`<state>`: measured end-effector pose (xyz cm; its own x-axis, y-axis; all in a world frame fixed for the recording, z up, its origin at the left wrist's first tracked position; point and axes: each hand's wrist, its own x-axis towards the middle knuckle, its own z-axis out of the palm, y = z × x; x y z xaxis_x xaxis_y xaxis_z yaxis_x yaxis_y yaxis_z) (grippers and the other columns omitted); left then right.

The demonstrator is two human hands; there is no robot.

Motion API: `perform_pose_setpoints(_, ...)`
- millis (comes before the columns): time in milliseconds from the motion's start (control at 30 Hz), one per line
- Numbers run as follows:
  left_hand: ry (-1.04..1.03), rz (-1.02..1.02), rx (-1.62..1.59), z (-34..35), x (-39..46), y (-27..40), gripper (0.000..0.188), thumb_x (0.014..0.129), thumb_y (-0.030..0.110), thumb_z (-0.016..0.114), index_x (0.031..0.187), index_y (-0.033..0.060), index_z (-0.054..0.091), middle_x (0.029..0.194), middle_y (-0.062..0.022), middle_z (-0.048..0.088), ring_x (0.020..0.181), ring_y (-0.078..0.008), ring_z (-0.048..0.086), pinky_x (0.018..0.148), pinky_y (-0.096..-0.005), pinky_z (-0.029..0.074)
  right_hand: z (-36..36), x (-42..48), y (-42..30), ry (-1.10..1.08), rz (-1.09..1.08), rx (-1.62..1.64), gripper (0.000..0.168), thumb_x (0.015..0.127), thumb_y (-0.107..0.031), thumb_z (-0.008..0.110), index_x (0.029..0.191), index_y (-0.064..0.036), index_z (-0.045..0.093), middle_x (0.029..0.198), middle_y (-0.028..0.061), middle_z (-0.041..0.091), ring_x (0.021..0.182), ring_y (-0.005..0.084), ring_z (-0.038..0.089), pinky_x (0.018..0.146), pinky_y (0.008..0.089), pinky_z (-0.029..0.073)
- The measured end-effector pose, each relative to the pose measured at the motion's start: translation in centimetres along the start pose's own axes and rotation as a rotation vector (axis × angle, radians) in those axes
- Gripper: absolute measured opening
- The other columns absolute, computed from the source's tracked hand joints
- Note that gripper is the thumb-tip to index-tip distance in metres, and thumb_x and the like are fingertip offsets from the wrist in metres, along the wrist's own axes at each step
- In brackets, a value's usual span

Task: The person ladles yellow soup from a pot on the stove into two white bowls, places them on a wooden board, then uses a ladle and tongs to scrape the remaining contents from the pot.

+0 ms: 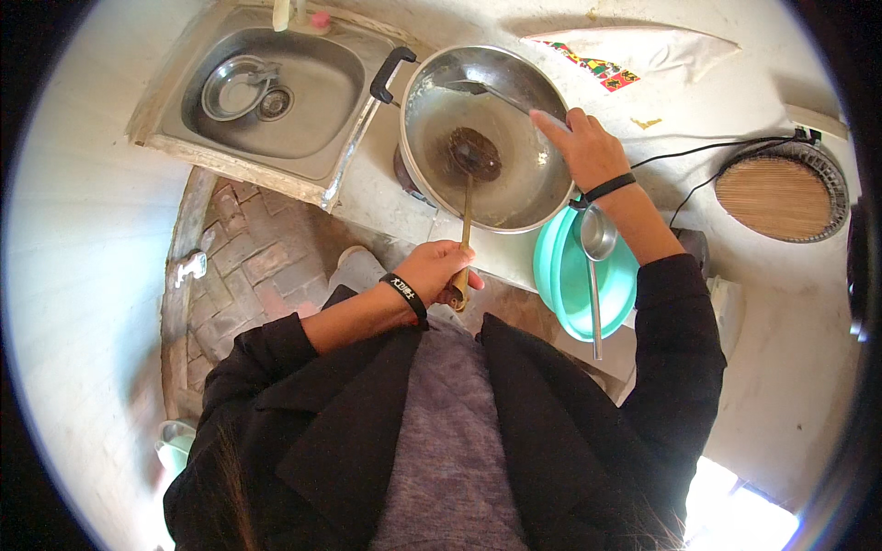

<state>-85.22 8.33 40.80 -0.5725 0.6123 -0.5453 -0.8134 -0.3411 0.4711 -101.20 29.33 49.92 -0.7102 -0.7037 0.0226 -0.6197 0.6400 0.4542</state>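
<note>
In front of me a large steel wok (530, 200) with black side handles tilts slightly on its stand. My left hand (441, 267) grips the brass-coloured handle of a long ladle or skimmer (468, 206). Its round head, dark inside, rests within the wok, and I cannot tell what it contains. With my right hand (591, 148) I hold a metal spatula (506, 98) by its grey handle. The spatula's blade lies against the far inner wall of the wok, where pale residue clings. My right wrist is over the wok's right rim.
To the left is a steel sink (317, 124) holding a metal bowl (236, 88). Green basins (551, 262) stand at the right, with a steel ladle (598, 235) lying across them. Farther right are a round basket with a slatted top (778, 193) and a black cord (703, 143).
</note>
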Motion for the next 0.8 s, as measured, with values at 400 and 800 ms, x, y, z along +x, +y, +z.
perform_pose_setpoints(400,0.153,0.203,0.176,0.3,-1.0,-0.4,0.049,0.085,0.026,0.056,0.122,-0.0020,0.038,0.083,-0.0115,0.061,0.051,-0.0099,0.051,0.045,-0.0234,0.041,-0.7,-2.0,-0.4,-0.154,0.232,0.473,0.028,0.081,-0.015,0.050,0.108,-0.015,0.056,0.083,0.0170,0.053,0.073,0.0368,0.057,0.067,0.0454,0.047)
perform_pose_setpoints(800,0.052,0.150,0.457,0.6,0.6,0.5,0.054,0.086,0.031,0.054,0.125,-0.0038,0.036,0.078,-0.0084,0.059,0.055,-0.0126,0.057,0.047,-0.0249,0.045,-0.4,-1.0,-0.3,-0.144,0.196,0.408,0.025,0.082,-0.015,0.048,0.105,-0.017,0.058,0.077,0.0139,0.052,0.070,0.0335,0.057,0.060,0.0425,0.049)
